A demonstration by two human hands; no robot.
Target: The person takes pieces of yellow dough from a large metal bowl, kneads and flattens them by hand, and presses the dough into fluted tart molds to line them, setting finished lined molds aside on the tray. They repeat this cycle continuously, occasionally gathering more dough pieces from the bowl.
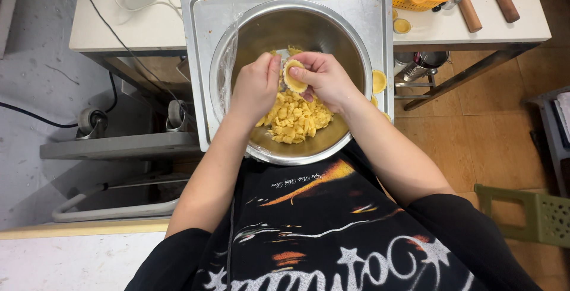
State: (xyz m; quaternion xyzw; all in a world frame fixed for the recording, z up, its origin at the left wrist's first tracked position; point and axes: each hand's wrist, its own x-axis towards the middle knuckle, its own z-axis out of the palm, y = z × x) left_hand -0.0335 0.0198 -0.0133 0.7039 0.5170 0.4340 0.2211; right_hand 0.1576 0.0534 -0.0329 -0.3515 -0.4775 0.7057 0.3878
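I see my left hand [256, 86] and right hand [323, 77] both pinched around a small dough-lined tart mould [293, 75] above the steel bowl [237, 36]; soft, crumbly dough, I judge; best held by the rim.

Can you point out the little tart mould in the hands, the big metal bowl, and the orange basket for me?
tart mould [293, 76], head view, on the dough pressed inside it.
metal bowl [347, 36], head view, on its bare upper right wall.
orange basket [415, 2], head view, on its front wall.
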